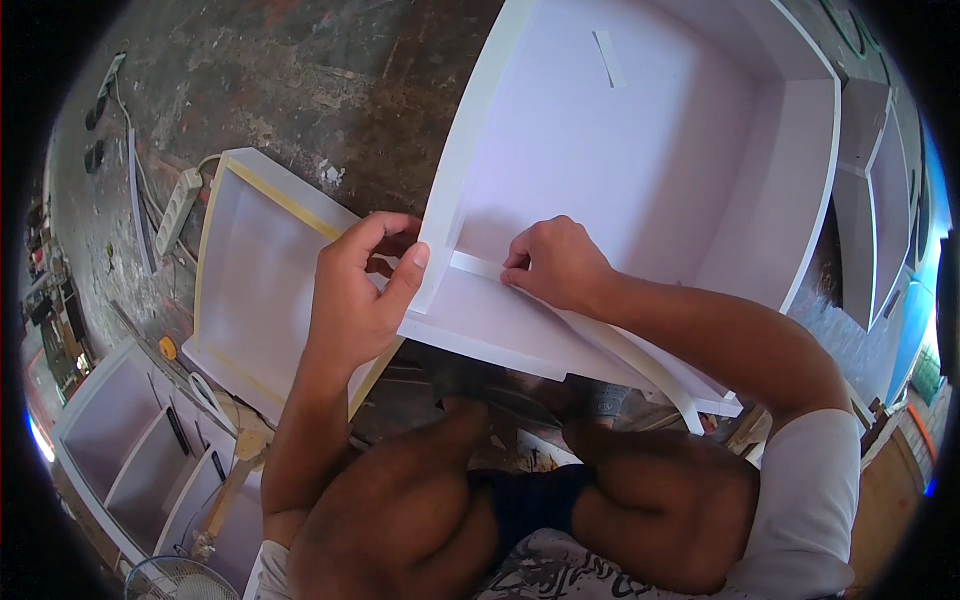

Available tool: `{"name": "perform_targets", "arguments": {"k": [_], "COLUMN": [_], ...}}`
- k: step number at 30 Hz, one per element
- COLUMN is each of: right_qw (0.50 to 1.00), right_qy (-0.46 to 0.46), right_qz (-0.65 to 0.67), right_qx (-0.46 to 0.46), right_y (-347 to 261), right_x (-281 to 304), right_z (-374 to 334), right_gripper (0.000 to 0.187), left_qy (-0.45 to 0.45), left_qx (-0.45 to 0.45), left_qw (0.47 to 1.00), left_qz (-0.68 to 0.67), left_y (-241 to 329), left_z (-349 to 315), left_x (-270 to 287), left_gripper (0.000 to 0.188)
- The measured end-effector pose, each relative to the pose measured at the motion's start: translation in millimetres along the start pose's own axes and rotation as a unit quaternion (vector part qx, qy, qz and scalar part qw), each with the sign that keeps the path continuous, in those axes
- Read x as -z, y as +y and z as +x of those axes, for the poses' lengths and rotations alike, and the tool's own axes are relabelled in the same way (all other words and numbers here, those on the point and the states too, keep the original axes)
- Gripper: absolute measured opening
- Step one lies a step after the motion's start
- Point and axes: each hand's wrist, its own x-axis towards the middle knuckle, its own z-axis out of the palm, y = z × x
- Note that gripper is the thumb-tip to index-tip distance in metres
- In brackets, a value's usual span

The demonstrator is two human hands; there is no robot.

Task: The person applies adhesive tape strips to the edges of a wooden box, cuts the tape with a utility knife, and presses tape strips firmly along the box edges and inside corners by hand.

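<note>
A large open white cabinet box [610, 170] stands in front of me, its hollow side facing up. At its near left corner my left hand [362, 280] is closed on the side panel's edge, thumb on top and fingers partly hidden behind. Inside that corner my right hand [562, 262] pinches a thin white edging strip [640, 362]. One short end of the strip lies along the near panel. Its longer tail passes under my right forearm, curves over the near edge and hangs free. A small white offcut [606, 58] lies inside the box.
Left of the box is a second open box [262, 270] with yellowish edges. A white power strip [178, 212] and cables lie beyond it. A compartmented white cabinet [140, 470] and a fan [180, 580] are at lower left. Another white box [868, 200] stands at right on the stained floor [290, 90].
</note>
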Motion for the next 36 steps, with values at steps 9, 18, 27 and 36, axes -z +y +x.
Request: {"name": "perform_targets", "arguments": {"k": [9,18,27,36], "right_qw": [0.998,0.996,0.994,0.984], "right_qy": [-0.017,-0.016,0.014,0.0], "right_qz": [-0.004,-0.018,-0.095,-0.179], "right_qx": [-0.054,-0.087,-0.043,-0.023], "right_y": [13.8,38.9,37.1,42.6], "right_x": [7.8,15.9,11.6,6.2], "right_z": [-16.6,-39.3,-54.0,-63.1], "right_gripper": [0.025,0.026,0.013,0.013], "left_qy": [-0.003,0.003,0.008,0.002], "left_qx": [-0.011,-0.013,-0.02,-0.016], "left_qw": [1.0,1.0,1.0,1.0], "left_qz": [0.012,0.0,0.02,0.013], "left_y": [1.1,-0.5,1.5,-1.4], "left_z": [2.3,1.1,1.6,3.0], "left_x": [0.8,0.8,0.2,-5.6], "left_gripper": [0.024,0.025,0.024,0.024]}}
